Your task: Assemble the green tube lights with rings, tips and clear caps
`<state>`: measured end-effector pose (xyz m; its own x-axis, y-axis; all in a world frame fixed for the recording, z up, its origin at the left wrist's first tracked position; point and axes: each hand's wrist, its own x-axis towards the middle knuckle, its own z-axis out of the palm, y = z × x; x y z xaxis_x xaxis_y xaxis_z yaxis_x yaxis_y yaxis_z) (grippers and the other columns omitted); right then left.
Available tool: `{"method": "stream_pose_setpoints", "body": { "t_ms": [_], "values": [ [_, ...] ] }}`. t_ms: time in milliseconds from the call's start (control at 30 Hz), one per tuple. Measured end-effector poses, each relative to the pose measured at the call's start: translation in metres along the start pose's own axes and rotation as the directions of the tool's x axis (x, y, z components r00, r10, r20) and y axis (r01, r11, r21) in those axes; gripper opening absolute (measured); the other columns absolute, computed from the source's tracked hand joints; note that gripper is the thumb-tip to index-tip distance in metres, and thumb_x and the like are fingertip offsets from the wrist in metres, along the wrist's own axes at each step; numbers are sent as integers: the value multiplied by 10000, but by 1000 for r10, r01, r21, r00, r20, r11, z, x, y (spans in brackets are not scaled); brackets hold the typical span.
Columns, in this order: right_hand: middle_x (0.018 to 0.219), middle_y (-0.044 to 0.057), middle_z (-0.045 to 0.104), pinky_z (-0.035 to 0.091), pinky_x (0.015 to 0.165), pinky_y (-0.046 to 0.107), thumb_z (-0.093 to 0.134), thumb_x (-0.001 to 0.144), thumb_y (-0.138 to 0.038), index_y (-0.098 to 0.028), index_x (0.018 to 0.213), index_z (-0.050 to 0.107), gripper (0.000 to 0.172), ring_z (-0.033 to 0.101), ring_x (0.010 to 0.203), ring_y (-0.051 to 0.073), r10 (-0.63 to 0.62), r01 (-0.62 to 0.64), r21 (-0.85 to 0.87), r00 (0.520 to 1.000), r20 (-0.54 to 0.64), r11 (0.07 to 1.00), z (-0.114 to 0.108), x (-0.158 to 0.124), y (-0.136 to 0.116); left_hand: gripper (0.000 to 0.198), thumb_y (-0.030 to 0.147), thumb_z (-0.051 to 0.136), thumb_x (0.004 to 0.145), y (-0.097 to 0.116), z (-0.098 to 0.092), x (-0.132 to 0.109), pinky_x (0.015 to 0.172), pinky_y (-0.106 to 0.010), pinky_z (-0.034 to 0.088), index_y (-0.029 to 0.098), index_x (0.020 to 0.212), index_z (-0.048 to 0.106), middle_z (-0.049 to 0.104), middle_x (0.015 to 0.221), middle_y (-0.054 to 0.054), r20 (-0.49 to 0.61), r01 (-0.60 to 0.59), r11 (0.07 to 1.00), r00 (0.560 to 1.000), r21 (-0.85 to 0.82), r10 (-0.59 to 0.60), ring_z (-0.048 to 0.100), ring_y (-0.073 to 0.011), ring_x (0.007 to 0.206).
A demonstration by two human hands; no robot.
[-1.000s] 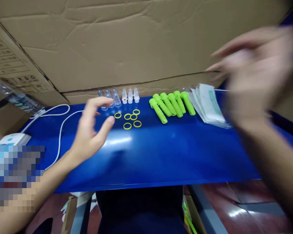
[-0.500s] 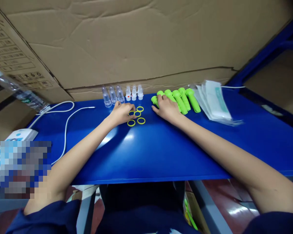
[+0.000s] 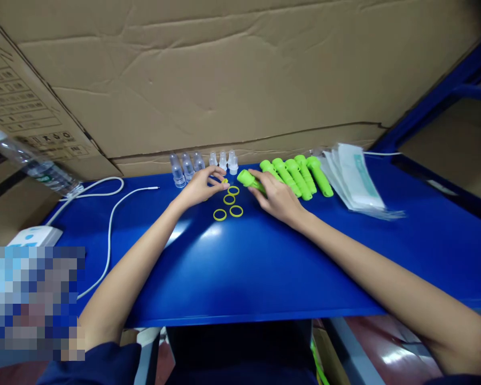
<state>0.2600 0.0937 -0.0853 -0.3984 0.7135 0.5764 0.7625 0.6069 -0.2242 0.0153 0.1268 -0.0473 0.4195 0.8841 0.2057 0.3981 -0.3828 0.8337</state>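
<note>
My right hand [image 3: 278, 199] is closed round one green plastic tube [image 3: 248, 179] and holds it just above the blue table [image 3: 264, 262], its open end turned left. My left hand [image 3: 202, 184] pinches a yellow ring [image 3: 224, 181] close to that end. Several more yellow rings [image 3: 229, 205] lie on the table below my hands. A row of green tubes [image 3: 300, 175] lies to the right of my right hand.
Clear vials [image 3: 187, 168] and white caps [image 3: 223, 160] stand at the back edge against a cardboard wall [image 3: 224, 80]. Sealed pouches [image 3: 355, 179] are stacked at the right. A white cable [image 3: 110, 214], a power strip [image 3: 34, 236] and a plastic bottle [image 3: 36, 166] are at the left.
My right hand has taken one green tube from the row and drawn it left. My left hand has lifted a yellow ring off the table toward the tube.
</note>
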Motion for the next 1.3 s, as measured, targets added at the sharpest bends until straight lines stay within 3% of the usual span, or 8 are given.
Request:
{"method": "stream_pose_setpoints", "body": {
  "t_ms": [133, 333, 500, 767, 1000, 1167, 1300],
  "values": [
    [1162, 163, 670, 589, 774, 425, 435, 1037, -357, -128, 1416, 524, 452, 686, 940, 298, -70, 70, -13, 997, 17, 997, 4, -4, -3, 359, 274, 755, 815, -2, 10, 1, 747, -303, 584, 142, 1104, 590, 689, 1095, -107, -60, 35, 957, 997, -289, -55, 696, -148, 840],
    [1173, 161, 674, 598, 783, 409, 455, 1038, -351, -129, 1405, 518, 434, 703, 947, 290, -115, 115, 13, 993, -22, 993, 7, -8, -6, 265, 251, 781, 794, 0, 27, -1, 908, -300, 568, 141, 994, 644, 742, 1026, -86, -94, -75, 923, 995, -378, 42, 716, -151, 956],
    [1163, 170, 674, 596, 856, 421, 505, 1012, -326, -118, 1360, 521, 406, 691, 1024, 291, -146, 163, 118, 979, -142, 979, 10, -9, -10, 261, 342, 754, 835, -1, 36, -1, 920, -327, 570, 140, 989, 696, 770, 1009, -93, -117, -103, 921, 991, -375, 64, 733, -171, 952],
    [1101, 151, 689, 600, 826, 427, 547, 984, -349, -159, 1320, 541, 387, 697, 942, 276, -116, 158, 253, 978, -174, 954, 12, -9, -15, 276, 413, 644, 932, -2, 37, -6, 827, -315, 573, 141, 977, 654, 766, 1016, -121, -185, -89, 927, 983, -363, 22, 735, -208, 972],
    [1098, 145, 685, 592, 796, 426, 528, 993, -378, -172, 1313, 542, 381, 686, 910, 269, -78, 125, 252, 979, -190, 959, 10, -11, -22, 350, 505, 513, 993, -2, 35, -10, 767, -288, 544, 179, 947, 631, 707, 816, -41, -397, -164, 963, 915, -216, 67, 668, -143, 728],
    [1036, 129, 686, 585, 789, 413, 539, 980, -393, -173, 1305, 559, 393, 680, 883, 265, -111, 149, 259, 982, -155, 954, 10, -9, -18, 393, 530, 580, 948, -6, 44, -7, 874, -286, 526, 155, 901, 691, 732, 927, -63, -270, -162, 957, 958, -241, 94, 673, -174, 910],
    [982, 117, 678, 579, 774, 396, 555, 965, -389, -163, 1311, 551, 413, 670, 822, 250, -123, 159, 279, 982, -144, 947, 10, -9, -18, 289, 405, 603, 950, -8, 49, -5, 885, -288, 529, 139, 936, 715, 746, 994, -81, -222, -139, 946, 972, -294, 74, 683, -179, 945]
  ]
}}
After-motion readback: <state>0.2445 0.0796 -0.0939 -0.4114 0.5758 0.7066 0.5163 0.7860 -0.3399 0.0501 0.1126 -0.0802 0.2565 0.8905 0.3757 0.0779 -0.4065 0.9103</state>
